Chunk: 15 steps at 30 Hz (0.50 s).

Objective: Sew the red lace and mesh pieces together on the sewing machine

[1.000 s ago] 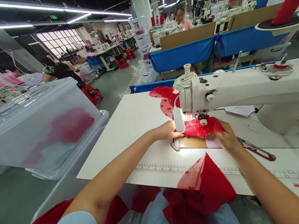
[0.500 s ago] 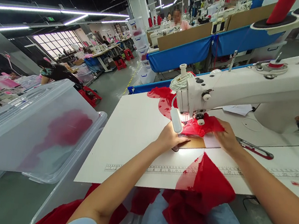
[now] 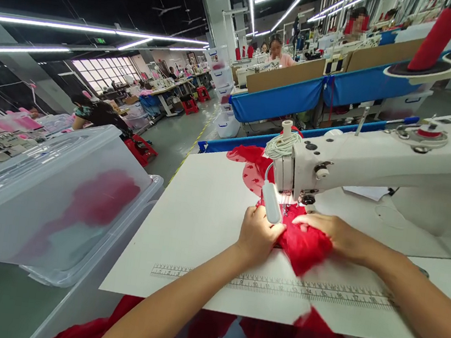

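A white sewing machine point(image 3: 360, 159) stands over the white table, its needle area lit by a small lamp point(image 3: 271, 201). Red sheer fabric point(image 3: 305, 247) lies bunched under and in front of the presser foot. On the left of the foot, my left hand point(image 3: 259, 234) is closed on the fabric's edge, thumb toward the needle. From the right, my right hand point(image 3: 325, 231) grips the bunched fabric, its fingers partly hidden in the folds. More red fabric point(image 3: 251, 161) spreads behind the machine head.
A ruler strip point(image 3: 268, 285) runs along the table's front. Large translucent bins point(image 3: 58, 208) stand at the left. Red cloth point(image 3: 212, 333) hangs over the lap. Red thread cones point(image 3: 440, 39) stand at upper right. Other people sit at machines beyond.
My right hand has moved left, closer to the needle, and bunched the fabric. The cloth piece at the table's front edge has slid down toward the lap. The view has shifted slightly.
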Each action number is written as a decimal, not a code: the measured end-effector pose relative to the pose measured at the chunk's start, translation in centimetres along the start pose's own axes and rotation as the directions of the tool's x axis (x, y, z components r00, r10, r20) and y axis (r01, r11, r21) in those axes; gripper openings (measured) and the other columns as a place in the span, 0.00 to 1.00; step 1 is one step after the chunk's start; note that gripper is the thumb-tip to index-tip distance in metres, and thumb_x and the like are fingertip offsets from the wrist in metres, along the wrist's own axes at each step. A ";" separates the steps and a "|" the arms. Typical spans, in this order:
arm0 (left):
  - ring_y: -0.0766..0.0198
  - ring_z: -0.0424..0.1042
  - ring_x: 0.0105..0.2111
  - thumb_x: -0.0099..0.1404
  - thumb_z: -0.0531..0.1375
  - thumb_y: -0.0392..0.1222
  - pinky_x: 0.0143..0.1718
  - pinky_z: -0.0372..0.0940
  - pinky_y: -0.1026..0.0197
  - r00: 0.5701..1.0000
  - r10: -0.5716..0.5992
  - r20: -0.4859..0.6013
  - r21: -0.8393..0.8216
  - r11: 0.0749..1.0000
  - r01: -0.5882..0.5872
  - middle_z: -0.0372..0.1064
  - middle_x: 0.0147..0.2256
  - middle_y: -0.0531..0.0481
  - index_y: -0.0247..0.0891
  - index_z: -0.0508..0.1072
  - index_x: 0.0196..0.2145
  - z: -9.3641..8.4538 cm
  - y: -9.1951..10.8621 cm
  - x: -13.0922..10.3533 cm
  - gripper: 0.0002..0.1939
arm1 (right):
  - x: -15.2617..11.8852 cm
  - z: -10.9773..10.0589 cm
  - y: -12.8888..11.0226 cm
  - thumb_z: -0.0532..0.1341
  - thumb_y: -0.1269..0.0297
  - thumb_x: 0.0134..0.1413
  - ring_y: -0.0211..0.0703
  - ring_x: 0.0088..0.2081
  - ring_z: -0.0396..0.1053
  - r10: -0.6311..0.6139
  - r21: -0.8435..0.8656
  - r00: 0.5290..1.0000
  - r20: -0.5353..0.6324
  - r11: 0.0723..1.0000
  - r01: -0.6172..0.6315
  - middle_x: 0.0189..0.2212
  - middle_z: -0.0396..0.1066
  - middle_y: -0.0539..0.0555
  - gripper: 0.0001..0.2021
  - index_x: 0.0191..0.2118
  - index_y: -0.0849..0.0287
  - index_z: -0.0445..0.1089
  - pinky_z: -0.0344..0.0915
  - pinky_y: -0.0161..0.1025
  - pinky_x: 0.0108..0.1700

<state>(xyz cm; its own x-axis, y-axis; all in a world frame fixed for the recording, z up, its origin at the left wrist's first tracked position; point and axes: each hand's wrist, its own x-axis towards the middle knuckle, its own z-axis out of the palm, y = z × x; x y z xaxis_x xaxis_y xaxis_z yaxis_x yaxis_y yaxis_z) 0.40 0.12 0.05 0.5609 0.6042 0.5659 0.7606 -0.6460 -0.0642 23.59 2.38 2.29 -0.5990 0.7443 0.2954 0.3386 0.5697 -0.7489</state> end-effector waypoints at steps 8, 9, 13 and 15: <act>0.65 0.61 0.26 0.72 0.55 0.29 0.31 0.56 0.58 0.971 0.217 -0.095 0.095 0.973 -0.208 0.61 0.22 0.54 0.37 0.68 0.21 0.3 0.3 0.4 0.20 | -1.0 2.0 1.6 0.48 0.70 0.67 0.40 0.27 0.62 -0.183 -0.495 0.979 0.088 0.845 0.203 0.28 0.67 0.51 0.14 0.29 0.56 0.63 0.52 0.38 0.28; 0.65 0.60 0.25 0.72 0.53 0.29 0.28 0.54 0.59 0.968 0.234 -0.093 0.093 0.970 -0.226 0.61 0.22 0.54 0.37 0.67 0.20 0.2 0.3 0.6 0.21 | -1.1 2.0 1.7 0.49 0.71 0.67 0.40 0.27 0.62 -0.198 -0.534 0.976 0.085 0.818 0.213 0.28 0.67 0.51 0.14 0.29 0.55 0.62 0.52 0.38 0.28; 0.65 0.61 0.23 0.73 0.50 0.27 0.23 0.53 0.59 0.968 0.239 -0.075 0.079 0.969 -0.233 0.63 0.24 0.53 0.36 0.73 0.26 -0.5 0.5 0.7 0.20 | -1.3 2.1 2.0 0.48 0.72 0.68 0.38 0.28 0.65 -0.266 -0.550 0.963 0.049 0.798 0.249 0.33 0.72 0.51 0.14 0.30 0.55 0.61 0.53 0.37 0.28; 0.64 0.64 0.24 0.73 0.50 0.27 0.22 0.55 0.60 0.972 0.227 -0.058 0.063 0.973 -0.224 0.67 0.26 0.50 0.33 0.77 0.34 -0.7 0.7 0.4 0.17 | -1.3 2.4 2.1 0.48 0.71 0.69 0.38 0.27 0.62 -0.293 -0.528 0.956 0.002 0.812 0.249 0.30 0.70 0.50 0.15 0.29 0.55 0.60 0.52 0.37 0.27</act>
<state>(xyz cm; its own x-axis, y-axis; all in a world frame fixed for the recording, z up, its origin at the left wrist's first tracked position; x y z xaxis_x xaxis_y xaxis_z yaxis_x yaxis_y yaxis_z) 0.87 -0.41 0.85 0.6995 0.4135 0.5829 0.6347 -0.7343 -0.2407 23.28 1.77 -1.08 -0.6729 0.5446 0.5006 0.5086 0.8320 -0.2214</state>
